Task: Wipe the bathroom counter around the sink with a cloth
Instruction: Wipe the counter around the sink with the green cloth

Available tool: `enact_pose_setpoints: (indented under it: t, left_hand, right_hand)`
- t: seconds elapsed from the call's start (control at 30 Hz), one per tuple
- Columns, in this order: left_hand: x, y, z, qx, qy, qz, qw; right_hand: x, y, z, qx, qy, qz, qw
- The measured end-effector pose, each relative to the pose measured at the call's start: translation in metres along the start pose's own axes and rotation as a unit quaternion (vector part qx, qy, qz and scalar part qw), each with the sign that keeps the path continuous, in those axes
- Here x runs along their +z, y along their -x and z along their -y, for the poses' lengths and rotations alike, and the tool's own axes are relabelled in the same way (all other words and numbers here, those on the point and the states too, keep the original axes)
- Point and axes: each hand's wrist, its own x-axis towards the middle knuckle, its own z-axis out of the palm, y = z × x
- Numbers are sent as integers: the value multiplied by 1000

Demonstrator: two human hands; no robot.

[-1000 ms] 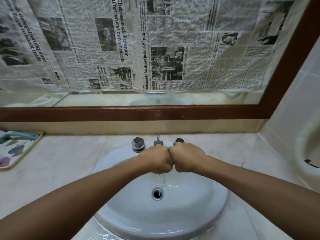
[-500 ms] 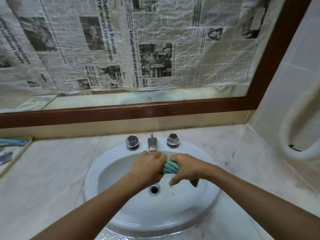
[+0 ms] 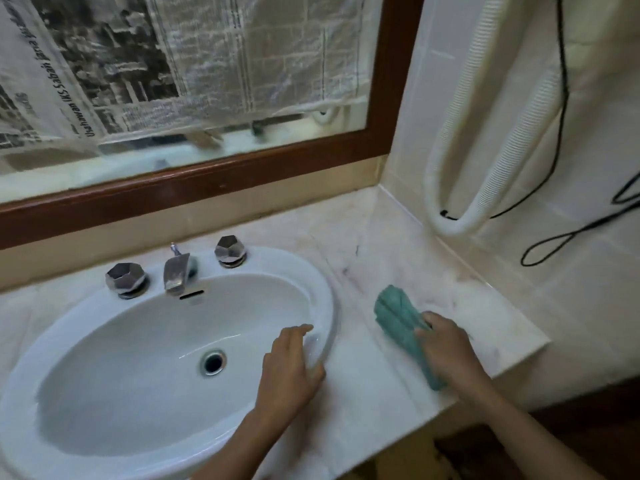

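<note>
A white oval sink point(image 3: 104, 327) is set into a pale marble counter point(image 3: 367, 258). A teal cloth point(image 3: 398, 315), rolled and damp-looking, lies on the counter to the right of the sink. My right hand point(image 3: 448, 344) presses down on its near part and grips it. My left hand point(image 3: 291, 368) rests flat on the sink's right rim with fingers spread and nothing in it. The tap spout point(image 3: 176, 271) and two faceted chrome knobs point(image 3: 125, 279) point(image 3: 230, 251) stand at the back of the sink.
A wood-framed mirror point(image 3: 214, 178) covered with newspaper runs behind the counter. On the tiled right wall hang a white ribbed hose point(image 3: 485, 188) and a black cable point(image 3: 564, 98). The counter ends at its right edge point(image 3: 540, 344) and front edge.
Both hands held the cloth twisted over the basin. Now my right hand has carried it onto the counter right of the sink, and my left hand has let go and rests on the rim.
</note>
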Motion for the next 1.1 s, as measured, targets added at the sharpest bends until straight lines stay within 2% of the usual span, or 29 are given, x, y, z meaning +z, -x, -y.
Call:
enact_pose_setpoints:
  t: [0.07, 0.1, 0.13, 0.27, 0.33, 0.4, 0.53, 0.7, 0.87, 1.0, 1.1]
  left_hand:
    - [9, -15, -6, 0, -8, -7, 1000]
    - [11, -22, -11, -5, -11, -5, 1000]
    - [14, -29, -15, -13, -13, -2, 1000]
    - [21, -54, -26, -49, -40, -4, 998]
    - [24, -65, -28, -69, -53, 3, 996]
    - [28, -71, -28, -78, -47, 25, 996]
    - [34, -74, -26, -84, -51, 44, 994]
    - [37, -80, -22, -83, -86, 50, 992]
    - [41, -81, -20, -79, -95, 42, 991]
    - [38, -80, -21, -89, -84, 45, 991]
    - [36, -79, -20, -83, -64, 38, 994]
  right_hand:
    - [-8, -16, -19, -63, 106, -86, 989]
    - [-7, -23, -28, -93, 163, -98, 977]
    - [-3, -28, -37, -121, 215, -89, 965]
    - [24, -38, -74, -235, 334, 43, 912]
    - [24, -44, -90, -261, 378, 59, 886]
    - [19, -57, -98, -274, 388, 57, 878]
    - [20, -94, -89, -269, 377, 61, 884]
    - [26, -196, -44, -195, 359, 29, 912]
    - [61, -301, 18, -135, 355, 0, 925]
    - [106, -298, 59, -191, 346, 40, 918]
    - [118, -256, 53, -231, 341, 82, 908]
